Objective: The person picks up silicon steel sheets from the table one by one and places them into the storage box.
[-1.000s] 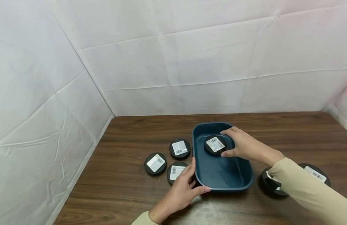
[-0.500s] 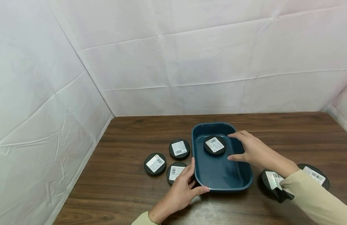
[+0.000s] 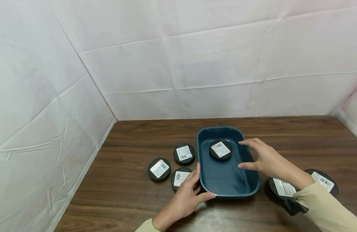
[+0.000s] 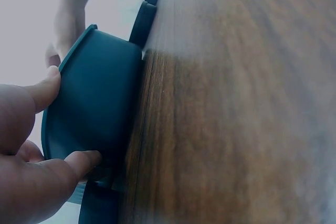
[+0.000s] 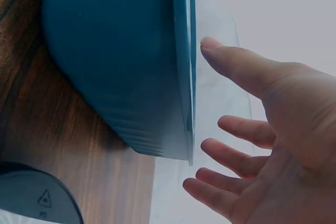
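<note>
A deep blue rectangular plastic tray (image 3: 229,178) rests on the wooden table. Inside, toward its far end, lies a flat round black container (image 3: 220,149) with a white barcode label. My left hand (image 3: 185,193) holds the tray's near left corner, thumb at the rim and fingers against the side. Over the tray's right rim hovers my right hand (image 3: 265,158), fingers spread and holding nothing. In the right wrist view, the right thumb (image 5: 236,66) is near the tray's rim, apart from the round container.
Left of the tray lie three similar round containers (image 3: 159,169), one partly behind my left hand. Two more labelled round containers (image 3: 284,188) sit to the right, partly hidden by the right sleeve. White cloth walls (image 3: 178,64) border the table (image 3: 123,206).
My right hand has let go of the round container in the tray and drawn back to the right, over the rim. The left hand stays at the corner.
</note>
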Demonstrator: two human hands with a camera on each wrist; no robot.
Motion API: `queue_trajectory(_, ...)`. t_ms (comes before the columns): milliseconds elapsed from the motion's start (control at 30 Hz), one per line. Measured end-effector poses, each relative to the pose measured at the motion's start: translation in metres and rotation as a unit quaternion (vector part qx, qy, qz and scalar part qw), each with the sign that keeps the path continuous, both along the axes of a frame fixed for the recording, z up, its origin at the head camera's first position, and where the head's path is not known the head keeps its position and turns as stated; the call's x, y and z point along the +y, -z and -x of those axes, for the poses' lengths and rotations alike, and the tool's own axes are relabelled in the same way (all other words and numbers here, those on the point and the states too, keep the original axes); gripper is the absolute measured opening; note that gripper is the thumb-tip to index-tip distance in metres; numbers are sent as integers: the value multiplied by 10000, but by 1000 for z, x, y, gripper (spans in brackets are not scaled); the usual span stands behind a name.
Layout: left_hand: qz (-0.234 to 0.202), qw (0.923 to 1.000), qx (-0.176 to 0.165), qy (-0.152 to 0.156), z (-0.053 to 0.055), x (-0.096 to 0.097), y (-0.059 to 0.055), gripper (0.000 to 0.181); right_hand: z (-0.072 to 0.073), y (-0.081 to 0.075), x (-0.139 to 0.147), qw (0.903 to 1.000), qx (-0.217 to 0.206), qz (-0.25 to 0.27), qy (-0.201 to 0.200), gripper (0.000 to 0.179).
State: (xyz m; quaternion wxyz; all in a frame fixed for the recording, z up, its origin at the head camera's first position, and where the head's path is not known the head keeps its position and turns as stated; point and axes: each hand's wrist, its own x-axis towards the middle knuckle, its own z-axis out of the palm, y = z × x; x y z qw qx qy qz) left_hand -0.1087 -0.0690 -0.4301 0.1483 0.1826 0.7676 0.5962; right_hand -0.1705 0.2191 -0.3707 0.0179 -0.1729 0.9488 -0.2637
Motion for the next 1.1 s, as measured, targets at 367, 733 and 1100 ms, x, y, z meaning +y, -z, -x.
queue_trajectory(367, -51, 10000, -30, -16, -1, -1, 1, 97, -10, 2, 8, 9998, -140, 132, 80, 85)
queue_trajectory(733, 7, 10000, -50, -50, 0, 0, 1, 97, -19, 9, 20, 9988, -405, 196, 214, 90)
queue_trajectory(1100, 55, 10000, -12, -47, -1, 0, 1, 97, -26, 14, 29, 9987, -458, 154, 162, 93)
